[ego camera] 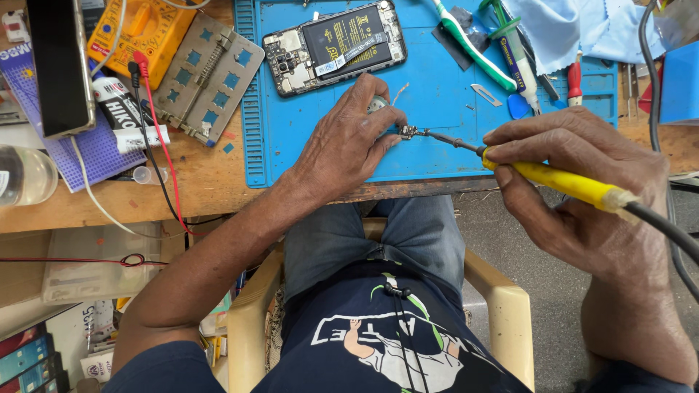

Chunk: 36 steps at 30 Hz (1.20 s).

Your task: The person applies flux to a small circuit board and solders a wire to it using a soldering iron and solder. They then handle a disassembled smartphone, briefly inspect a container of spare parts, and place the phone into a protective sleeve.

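While the left hand (348, 138) pins a small part (408, 132), the right hand (575, 182) grips a soldering iron (553, 178).

Lighting bright, even, diffuse, apparently from overhead. Shadows soft: a faint 1 under the left hand (348, 142) on the blue mat (437, 156). Mild glare on the phone battery (348, 38) and the clear bottle (22, 175). Focus sharp at centre. Wide-angle lens bends the bench edge (109, 215); corners slightly soft.
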### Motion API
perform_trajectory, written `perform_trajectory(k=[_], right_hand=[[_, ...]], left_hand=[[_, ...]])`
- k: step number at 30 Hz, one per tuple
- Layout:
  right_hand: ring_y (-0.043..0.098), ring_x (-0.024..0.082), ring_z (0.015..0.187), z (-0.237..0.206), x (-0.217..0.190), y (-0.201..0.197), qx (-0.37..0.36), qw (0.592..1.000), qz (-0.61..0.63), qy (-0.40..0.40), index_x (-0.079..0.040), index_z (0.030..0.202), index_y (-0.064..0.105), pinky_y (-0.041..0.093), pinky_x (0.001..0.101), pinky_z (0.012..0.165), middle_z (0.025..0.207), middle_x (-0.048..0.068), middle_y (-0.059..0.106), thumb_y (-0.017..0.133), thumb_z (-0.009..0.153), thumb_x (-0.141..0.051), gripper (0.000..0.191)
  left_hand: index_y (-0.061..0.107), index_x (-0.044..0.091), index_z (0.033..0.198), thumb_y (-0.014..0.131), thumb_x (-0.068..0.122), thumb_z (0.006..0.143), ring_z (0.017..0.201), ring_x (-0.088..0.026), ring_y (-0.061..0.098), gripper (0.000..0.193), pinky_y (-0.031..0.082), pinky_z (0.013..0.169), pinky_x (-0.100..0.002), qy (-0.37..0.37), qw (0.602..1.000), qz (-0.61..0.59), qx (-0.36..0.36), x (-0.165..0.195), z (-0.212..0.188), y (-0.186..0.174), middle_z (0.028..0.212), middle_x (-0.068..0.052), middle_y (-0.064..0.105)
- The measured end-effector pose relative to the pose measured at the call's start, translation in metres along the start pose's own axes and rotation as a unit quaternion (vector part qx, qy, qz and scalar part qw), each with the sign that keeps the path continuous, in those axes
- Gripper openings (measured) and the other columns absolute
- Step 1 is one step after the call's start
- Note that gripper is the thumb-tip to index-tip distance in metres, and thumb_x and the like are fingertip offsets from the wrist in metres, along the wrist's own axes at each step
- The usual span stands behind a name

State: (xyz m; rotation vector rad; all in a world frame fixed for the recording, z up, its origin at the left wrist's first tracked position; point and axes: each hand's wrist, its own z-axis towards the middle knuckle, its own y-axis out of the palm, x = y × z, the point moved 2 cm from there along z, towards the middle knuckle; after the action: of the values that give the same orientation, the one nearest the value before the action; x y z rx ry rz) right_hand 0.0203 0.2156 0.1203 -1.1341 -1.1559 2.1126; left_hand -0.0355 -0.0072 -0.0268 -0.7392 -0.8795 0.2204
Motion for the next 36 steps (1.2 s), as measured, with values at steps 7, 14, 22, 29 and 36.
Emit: perform_trajectory(k=[7,14,22,29,36], right_hand=[[0.073,0.025,0.09,0.012,-0.01,-0.002,-0.015,0.999,-0.038,-0.021,0.002,0.095,0.069,0.06,0.0357,0.077,0.102,0.016,0.074,0.08,0.086,-0.001,0.015],[0.073,0.026,0.091,0.013,-0.009,0.0,0.011,0.998,-0.031,-0.051,0.004,0.1,0.07,0.06,0.0349,0.078,0.103,0.019,0.074,0.08,0.089,0.002,0.014],[0.074,0.025,0.099,-0.015,0.014,-0.007,0.069,0.996,0.025,-0.045,0.006,0.109,0.065,0.061,0.031,0.084,0.11,0.022,0.073,0.072,0.099,0.005,0.013],[0.073,0.021,0.093,-0.019,0.018,0.006,0.049,0.998,0.022,-0.034,0.002,0.105,0.068,0.059,0.03,0.079,0.11,0.018,0.074,0.076,0.098,0.001,0.012],[0.074,0.022,0.095,-0.018,0.017,0.009,0.034,0.999,0.012,-0.039,-0.001,0.104,0.069,0.059,0.0297,0.079,0.109,0.015,0.074,0.077,0.096,-0.002,0.011]], left_hand=[[0.07,0.006,0.109,0.077,0.016,0.095,0.116,-0.026,0.061,0.019,0.059,0.092,-0.039,0.0,1.0,-0.003,-0.004,0.0,0.0,0.0,0.121,-0.013,0.049],[0.069,0.006,0.109,0.077,0.016,0.094,0.116,-0.026,0.061,0.019,0.059,0.094,-0.039,-0.003,1.0,-0.002,-0.001,0.0,-0.001,0.0,0.12,-0.013,0.049],[0.069,0.007,0.107,0.078,0.016,0.094,0.116,-0.026,0.061,0.018,0.06,0.094,-0.039,0.002,1.0,-0.003,0.008,0.001,0.0,0.0,0.121,-0.012,0.049],[0.067,0.008,0.106,0.08,0.017,0.093,0.114,-0.026,0.062,0.02,0.059,0.088,-0.039,-0.002,1.0,-0.005,-0.001,0.001,0.0,0.0,0.12,-0.012,0.049],[0.066,0.008,0.107,0.08,0.018,0.092,0.113,-0.026,0.062,0.023,0.059,0.089,-0.04,0.004,1.0,0.0,0.002,0.001,-0.001,-0.001,0.12,-0.011,0.048]])
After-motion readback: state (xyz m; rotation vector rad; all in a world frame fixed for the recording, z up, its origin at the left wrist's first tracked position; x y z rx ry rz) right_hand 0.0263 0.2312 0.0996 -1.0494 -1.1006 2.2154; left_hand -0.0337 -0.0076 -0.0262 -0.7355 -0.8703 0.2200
